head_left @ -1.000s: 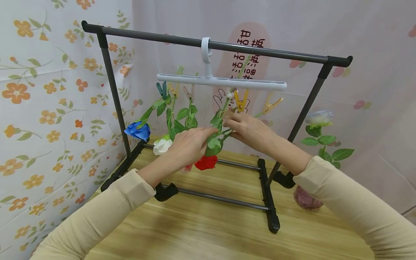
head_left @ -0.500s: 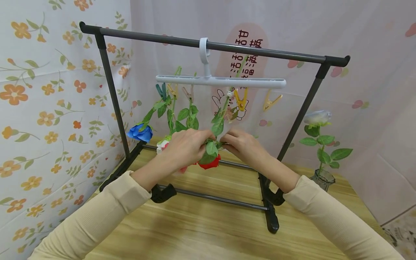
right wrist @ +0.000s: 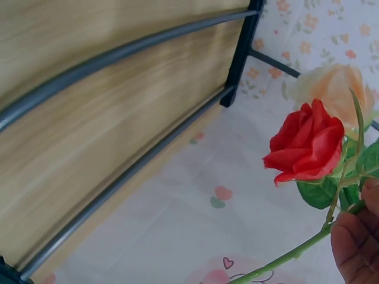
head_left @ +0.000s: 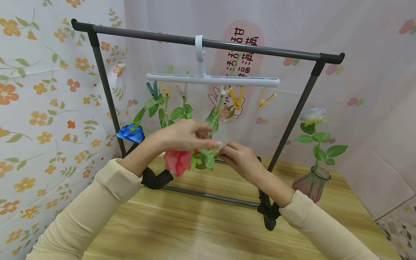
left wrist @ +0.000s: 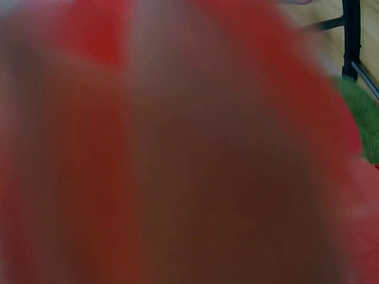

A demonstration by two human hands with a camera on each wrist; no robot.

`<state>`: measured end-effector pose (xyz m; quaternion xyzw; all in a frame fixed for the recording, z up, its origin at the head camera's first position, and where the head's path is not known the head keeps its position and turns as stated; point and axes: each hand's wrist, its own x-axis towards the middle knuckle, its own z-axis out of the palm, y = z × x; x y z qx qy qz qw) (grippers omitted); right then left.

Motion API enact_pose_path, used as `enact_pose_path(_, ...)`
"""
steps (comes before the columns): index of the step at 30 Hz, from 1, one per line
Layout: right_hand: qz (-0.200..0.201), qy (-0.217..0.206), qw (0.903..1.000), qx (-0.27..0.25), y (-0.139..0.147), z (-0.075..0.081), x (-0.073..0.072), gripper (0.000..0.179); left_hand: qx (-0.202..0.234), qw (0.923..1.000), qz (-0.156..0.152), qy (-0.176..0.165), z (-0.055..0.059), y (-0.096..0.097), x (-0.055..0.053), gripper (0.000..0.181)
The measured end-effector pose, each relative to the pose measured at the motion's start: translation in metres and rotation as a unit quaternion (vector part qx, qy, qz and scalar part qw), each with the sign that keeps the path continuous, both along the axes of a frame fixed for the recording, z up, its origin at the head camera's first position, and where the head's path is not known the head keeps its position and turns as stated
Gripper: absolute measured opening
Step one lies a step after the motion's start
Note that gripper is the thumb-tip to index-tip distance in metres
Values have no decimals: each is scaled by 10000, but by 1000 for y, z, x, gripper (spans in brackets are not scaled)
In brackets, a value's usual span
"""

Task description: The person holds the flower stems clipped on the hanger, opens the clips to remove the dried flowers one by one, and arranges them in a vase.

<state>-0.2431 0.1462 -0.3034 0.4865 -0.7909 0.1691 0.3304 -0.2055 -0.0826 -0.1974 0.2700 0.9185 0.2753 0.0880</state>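
My right hand (head_left: pixel 240 159) pinches a green rose stem (right wrist: pixel 296 251) between thumb and fingers. Just left of it, my left hand (head_left: pixel 185 135) has its thumb and fingers spread apart, above a pink rose (head_left: pixel 177 162) and leaves (head_left: pixel 208 159). Very close, blurred red petals (left wrist: pixel 95 177) fill most of the left wrist view. A red rose (right wrist: pixel 308 145) and a peach rose (right wrist: pixel 340 94) show beside the right hand in its wrist view. Above the hands, stems hang from clothespins (head_left: pixel 237 99) on a white hanger (head_left: pixel 211 79). A blue rose (head_left: pixel 131 133) hangs at the left.
A dark metal rack (head_left: pixel 156 35) carries the hanger and stands on a wooden table (head_left: pixel 182 224). At the right stands a pinkish glass vase (head_left: pixel 312 182) with a whitish rose (head_left: pixel 313 115) in it. A floral curtain (head_left: pixel 52 108) hangs at the left.
My right hand has left the yellow clothespin and come down lower. The left hand has loosened from the leaves and spread its fingers. A pink rose now shows more fully below it.
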Motion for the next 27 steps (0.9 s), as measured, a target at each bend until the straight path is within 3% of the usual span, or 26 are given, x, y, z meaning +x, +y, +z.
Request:
enact_pose_path(5, 18, -142, 9996, -256, 6, -7, 7, 12, 981, 9944, 396, 77, 1, 2, -11, 64)
enact_pose_path(12, -84, -67, 9992, -387, 16, -13, 16, 21, 1306, 9902, 450, -189, -6, 0, -20, 65)
enact_pose_path(18, -140, 111, 9973, -718, 29, -16, 26, 26, 1725, 9829, 625, -160, -19, 10, -25, 72)
enact_pose_path(23, -173, 49, 9929, -1176, 43, -13, 34, 25, 2117, 9722, 981, 194, -33, 24, -29, 78)
enact_pose_path(27, -483, -135, 9891, -1387, 56, -11, 44, 27, 2191, 9647, 1328, 613, -44, 35, -34, 79)
